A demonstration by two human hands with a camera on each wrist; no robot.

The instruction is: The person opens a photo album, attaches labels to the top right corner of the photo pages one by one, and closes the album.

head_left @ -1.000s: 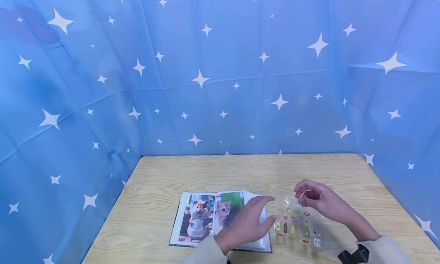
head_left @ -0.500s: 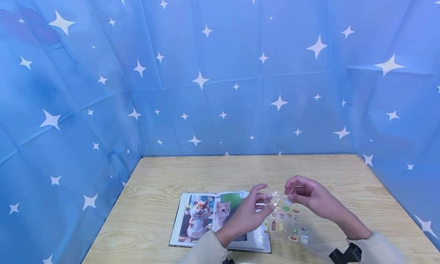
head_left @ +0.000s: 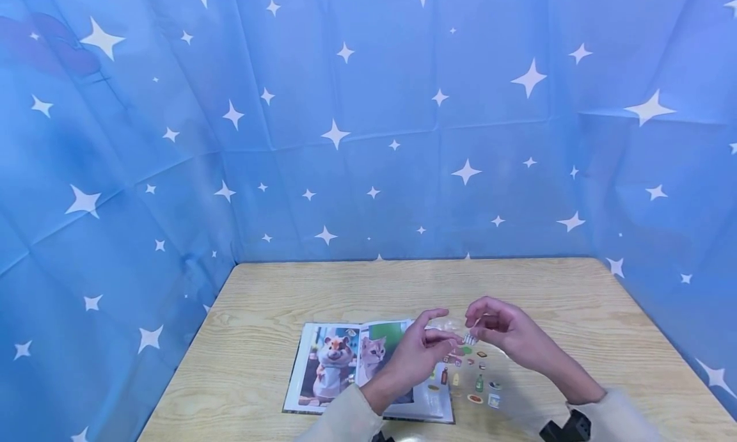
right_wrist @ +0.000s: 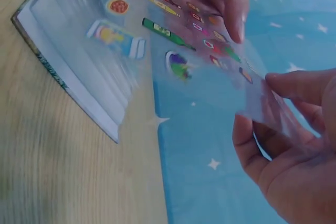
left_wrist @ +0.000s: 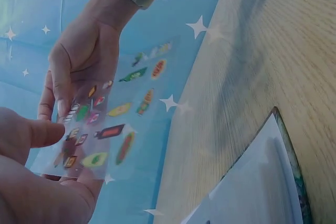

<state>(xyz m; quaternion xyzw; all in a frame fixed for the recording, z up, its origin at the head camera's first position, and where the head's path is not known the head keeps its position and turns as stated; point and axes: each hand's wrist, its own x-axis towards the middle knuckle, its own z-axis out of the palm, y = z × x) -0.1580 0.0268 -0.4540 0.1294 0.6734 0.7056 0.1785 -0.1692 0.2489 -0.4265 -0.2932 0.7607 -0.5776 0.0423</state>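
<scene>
A clear sheet of small food stickers (head_left: 480,383), printed with bottles, plates and snacks, is up off the table, partly over the album's right edge. My right hand (head_left: 515,339) pinches its upper right edge, thumb on one side and fingers on the other, as the right wrist view shows. At the sheet's left side, my left hand (head_left: 416,360) has its thumb (left_wrist: 44,132) in front and its fingers behind, holding it. An open photo album (head_left: 295,391) lies below my left hand; a hamster picture (head_left: 334,368) and a cat picture (head_left: 373,355) show, the latter partly hidden.
The wooden table (head_left: 253,339) extends behind and on both sides of the album. A blue star-printed curtain (head_left: 391,192) hangs along the table's back and sides. Black wrist cameras (head_left: 567,427) sit near the cuffs of both light sleeves.
My right hand has moved left with the sticker sheet, bringing it partly over the album. My left hand has gone from beside the sheet to holding its left side. The album stays put.
</scene>
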